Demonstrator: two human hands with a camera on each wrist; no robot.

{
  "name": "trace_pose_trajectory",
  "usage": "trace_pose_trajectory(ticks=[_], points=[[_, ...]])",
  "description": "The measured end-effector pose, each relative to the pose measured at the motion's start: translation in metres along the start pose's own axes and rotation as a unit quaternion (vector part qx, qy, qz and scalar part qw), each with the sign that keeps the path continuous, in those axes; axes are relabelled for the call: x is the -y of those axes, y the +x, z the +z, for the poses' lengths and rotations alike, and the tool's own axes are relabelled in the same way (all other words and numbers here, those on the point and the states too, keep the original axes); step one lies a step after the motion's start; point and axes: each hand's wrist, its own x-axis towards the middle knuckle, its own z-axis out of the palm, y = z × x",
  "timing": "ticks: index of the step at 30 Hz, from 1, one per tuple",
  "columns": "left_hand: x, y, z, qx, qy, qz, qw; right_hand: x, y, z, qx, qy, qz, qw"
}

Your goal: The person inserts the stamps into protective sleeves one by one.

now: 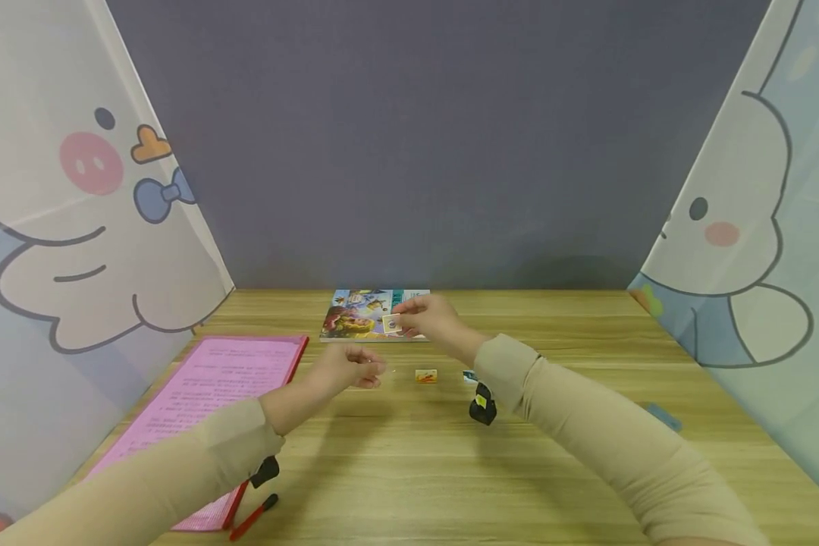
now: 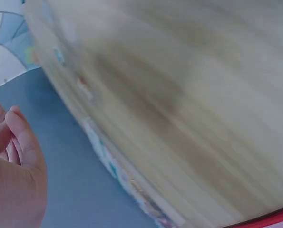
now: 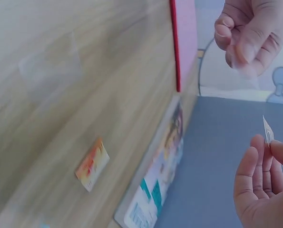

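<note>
My right hand (image 1: 433, 322) is raised over the table, pinching a small white-bordered card (image 1: 392, 324), stamp-like in size, between thumb and fingertips. In the right wrist view that card (image 3: 268, 129) shows nearly edge-on. Lower and to the left, my left hand (image 1: 344, 368) has thumb and fingers together; a thin clear film (image 3: 247, 73) hangs from its fingertips in the right wrist view. Fingers also meet in the left wrist view, but no film can be made out there. A small orange picture card (image 1: 426, 376) lies on the table between the hands.
A second small card (image 1: 470, 375) is partly covered by the right wrist. Behind the hands lies an illustrated book (image 1: 355, 318). Pink printed sheet in a red-edged folder (image 1: 211, 379), red black-tipped tool (image 1: 252, 517) at left; blue-grey piece (image 1: 665, 417) at right. Another clear film (image 3: 51, 71) lies on the table.
</note>
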Motion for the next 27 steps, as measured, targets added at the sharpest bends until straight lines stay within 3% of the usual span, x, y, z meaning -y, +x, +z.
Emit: trace_pose_trajectory(ticks=[10,15,27], points=[[-0.030,0.005,0.006,-0.041,0.028,0.035,0.9982,0.012,-0.008,-0.030,-0.025,0.036,0.008,0.999],[-0.043,0.005,0.007,-0.048,0.033,0.061,0.9964,0.021,-0.013,-0.043,-0.032,0.026,0.003,0.999],[-0.060,0.012,0.010,-0.034,0.045,0.071,0.9959,0.031,-0.020,-0.071,-0.047,0.003,0.002,0.999]])
